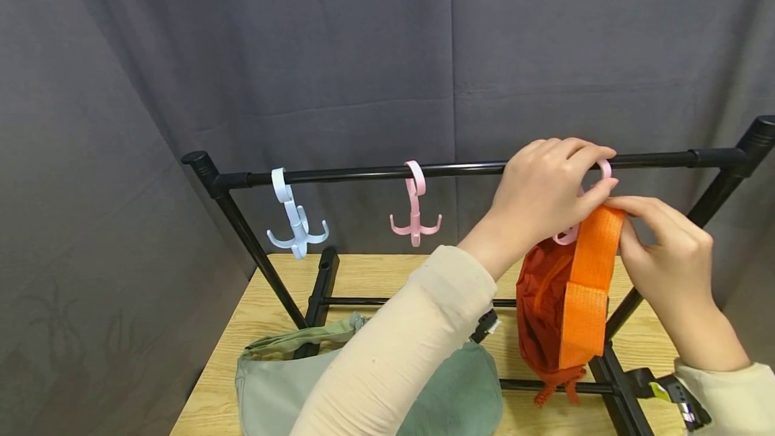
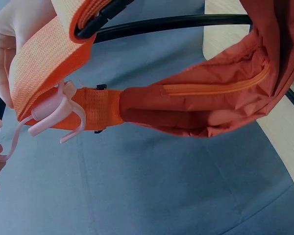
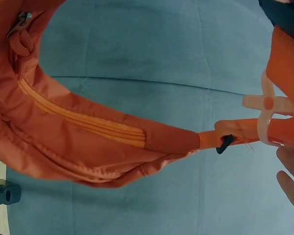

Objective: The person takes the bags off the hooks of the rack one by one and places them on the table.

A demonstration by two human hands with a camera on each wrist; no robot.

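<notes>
In the head view my left hand (image 1: 545,187) reaches over the black bar, with thumb and index finger pinching the top of a pink rotating hook (image 2: 54,110). My right hand (image 1: 672,254) is just beside it, pinching the upper end of an orange webbing strap (image 1: 596,254). This strap belongs to a rust-red waist bag (image 1: 545,301) with an orange zip, which hangs below both hands. The left wrist view has the strap looped about the hook's prongs. Most of the hook is hidden behind hand and strap in the head view.
A black rack's bar (image 1: 363,172) carries a light-blue hook (image 1: 297,224) and another pink hook (image 1: 415,210) to the left. A green bag (image 1: 278,375) lies on the wooden table (image 1: 212,389), partly behind my left arm. A grey curtain (image 1: 363,52) hangs behind.
</notes>
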